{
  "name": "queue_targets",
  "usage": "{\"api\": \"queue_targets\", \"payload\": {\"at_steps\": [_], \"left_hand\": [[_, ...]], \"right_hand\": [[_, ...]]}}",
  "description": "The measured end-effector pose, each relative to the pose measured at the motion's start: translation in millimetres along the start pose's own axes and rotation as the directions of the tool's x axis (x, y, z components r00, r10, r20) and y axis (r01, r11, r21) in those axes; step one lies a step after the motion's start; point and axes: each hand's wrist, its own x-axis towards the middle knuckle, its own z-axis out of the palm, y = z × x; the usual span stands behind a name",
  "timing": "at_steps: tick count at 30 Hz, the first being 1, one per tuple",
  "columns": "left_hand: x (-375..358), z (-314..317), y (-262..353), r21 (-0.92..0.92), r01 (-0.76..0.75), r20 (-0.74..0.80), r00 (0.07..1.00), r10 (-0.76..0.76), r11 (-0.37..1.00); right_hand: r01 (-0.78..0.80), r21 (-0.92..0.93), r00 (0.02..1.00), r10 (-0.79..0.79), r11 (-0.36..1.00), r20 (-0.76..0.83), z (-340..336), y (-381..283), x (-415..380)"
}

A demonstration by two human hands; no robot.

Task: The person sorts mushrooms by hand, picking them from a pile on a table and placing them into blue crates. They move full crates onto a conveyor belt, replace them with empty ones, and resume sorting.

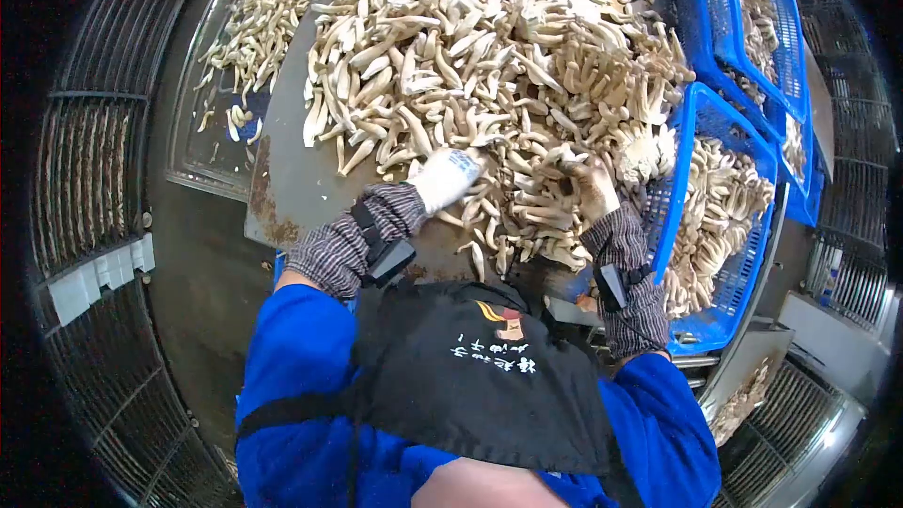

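Note:
Long pale mushrooms with brownish caps (423, 66) lie heaped over a metal table (282, 169). My left hand (447, 179), in a white glove with blue print, reaches into the near side of the heap. Its fingers are bent down among the stems, and what they grip is hidden. To the right, my right hand (594, 190), in a soiled glove, curls its fingers round a mushroom at the edge of a clustered clump (602, 85). Loose mushrooms lie between the two hands. Striped sleeve covers and dark wrist devices are on both forearms.
Close by my right arm stands a blue plastic basket (722, 296) with mushrooms inside. More blue baskets (710, 9) are stacked at the back right. A tray (188, 165) with mushrooms lies at the left. Barred racks (89, 169) flank the work area.

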Motion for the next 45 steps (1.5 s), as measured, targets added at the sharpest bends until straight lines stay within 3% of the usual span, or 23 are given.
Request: {"api": "queue_targets", "payload": {"at_steps": [1,3,4,5,6,7,8,10,13,14,16,17,19,24,25,28,32,34,36,38,39,42,45], "left_hand": [[-2.0,-4.7,-8.9,-0.046,0.020,0.064,0.998,-0.017,0.999],[-16.9,-12.3,-14.2,-0.215,0.183,0.022,0.983,-0.182,0.959],[-21.9,-9.8,-17.6,-0.300,0.254,-0.015,0.963,-0.270,0.920],[-25.2,-25.2,-14.1,-0.490,0.280,-0.055,0.935,-0.349,0.826],[-26.4,-22.5,-19.4,-0.455,0.420,0.083,0.898,-0.432,0.785],[-31.0,-37.1,-14.2,-0.657,0.452,0.109,0.849,-0.516,0.604],[-36.6,-51.9,-7.9,-0.813,0.440,0.154,0.795,-0.587,0.382],[-44.4,-19.4,-10.9,-0.896,0.320,0.044,0.755,-0.654,0.309],[-44.0,1.5,-9.6,-0.987,0.136,0.023,0.660,-0.751,0.089],[-43.6,-18.1,-3.0,-0.983,0.181,0.089,0.632,-0.770,0.035],[-44.6,-15.9,-7.9,-0.922,0.366,0.137,0.611,-0.780,0.125],[-42.6,-17.1,-8.1,-0.923,0.367,0.141,0.607,-0.782,0.118],[-30.0,-24.5,-6.6,-0.791,0.330,-0.225,0.626,-0.747,0.515],[40.1,-48.0,-23.1,-0.574,0.460,-0.174,0.739,-0.650,0.677],[56.5,-22.0,-38.1,-0.406,0.396,-0.321,0.782,-0.534,0.823],[83.9,-40.9,-36.7,-0.125,0.421,-0.188,0.879,-0.438,0.899],[95.7,-29.9,-48.0,-0.070,0.359,-0.139,0.921,-0.365,0.931],[92.2,-31.6,-53.2,-0.202,0.374,-0.135,0.905,-0.404,0.905],[69.8,-55.4,-43.7,-0.683,0.405,-0.079,0.786,-0.613,0.608],[35.8,-75.1,-35.5,-0.778,0.312,-0.165,0.737,-0.656,0.546],[13.6,-75.8,-30.1,-0.976,0.084,-0.087,0.701,-0.708,0.203],[-80.2,-57.3,-23.8,-0.975,-0.033,-0.202,0.529,-0.824,0.218],[-178.4,-49.5,8.9,-0.973,-0.222,0.018,0.214,-0.977,-0.066]], "right_hand": [[0.216,-0.284,0.976,-0.200,0.934,0.083,10.6,5.6,1.7],[0.105,-0.760,0.988,0.017,0.642,0.152,15.6,-8.9,-0.6],[0.283,-0.783,0.949,-0.041,0.554,0.313,30.9,-17.2,-4.4],[0.277,-0.854,0.957,-0.044,0.441,0.287,41.3,-30.2,-3.0],[0.265,-0.910,0.964,-0.050,0.320,0.263,48.2,-39.1,4.0],[0.170,-0.924,0.981,-0.148,0.341,0.126,50.0,-37.4,14.8],[0.246,-0.969,0.887,-0.397,-0.025,0.235,43.1,-30.1,31.3],[0.076,-0.935,0.960,-0.227,-0.345,0.162,39.9,-30.3,62.1],[0.188,-0.920,0.908,-0.296,-0.345,0.296,10.9,9.1,114.3],[0.195,-0.916,0.907,-0.291,-0.351,0.305,13.2,11.1,117.8],[0.203,-0.890,0.871,-0.339,-0.408,0.355,19.2,18.9,115.6],[0.135,-0.916,0.934,-0.261,-0.377,0.245,31.0,14.8,107.9],[0.172,-0.919,0.919,-0.279,-0.354,0.279,16.5,30.1,118.3],[0.120,-0.982,0.970,-0.195,-0.148,0.148,32.4,28.9,106.9],[0.119,-0.978,0.966,-0.207,-0.171,0.153,29.9,31.7,104.5],[0.221,-0.965,0.895,-0.363,-0.141,0.259,8.2,49.3,109.3],[0.169,-0.981,0.916,-0.351,-0.097,0.192,22.7,41.7,101.1],[0.162,-0.985,0.915,-0.363,-0.064,0.175,26.8,40.5,98.5],[0.166,-0.985,0.914,-0.369,-0.041,0.170,32.1,38.8,97.4],[0.203,-0.970,0.884,-0.402,-0.132,0.239,28.3,41.8,101.2],[0.194,-0.964,0.882,-0.398,-0.184,0.253,21.8,49.6,110.0],[0.260,-0.934,0.888,-0.319,-0.245,0.331,23.0,43.7,108.9],[0.294,-0.928,0.900,-0.261,-0.230,0.350,18.3,38.2,110.9]]}}
